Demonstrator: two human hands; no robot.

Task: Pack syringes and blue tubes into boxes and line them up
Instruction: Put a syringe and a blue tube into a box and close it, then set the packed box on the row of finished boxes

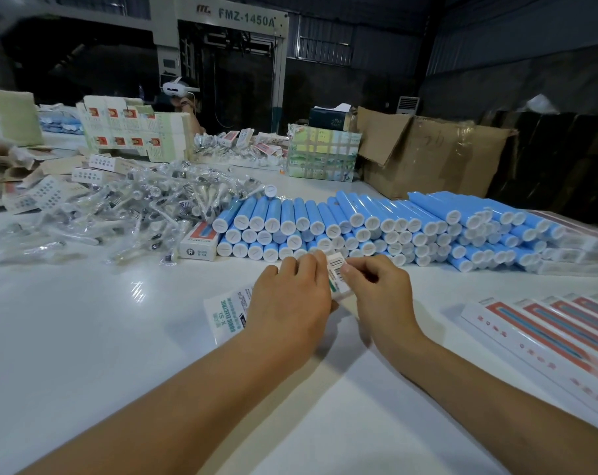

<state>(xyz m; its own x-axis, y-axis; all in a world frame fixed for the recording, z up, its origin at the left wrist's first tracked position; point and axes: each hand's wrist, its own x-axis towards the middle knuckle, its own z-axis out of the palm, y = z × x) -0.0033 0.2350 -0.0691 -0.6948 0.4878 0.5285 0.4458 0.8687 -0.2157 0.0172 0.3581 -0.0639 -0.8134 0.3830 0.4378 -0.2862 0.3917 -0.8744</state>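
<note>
Your fingers are clamped on one box end.

Your right hand [376, 289] pinches the barcoded flap while your left hand [290, 303] curls over the box [229, 313], which lies on the white table [85, 337] (printed side up). Just beyond sit stacked blue tubes [359, 228], with bagged syringes [136, 207] heaped left and finished boxes [547, 330] lined up right.

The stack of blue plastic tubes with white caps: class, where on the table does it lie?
The stack of blue plastic tubes with white caps lies across the table's middle, just beyond both hands, right of the heap of clear-wrapped syringes.
</note>
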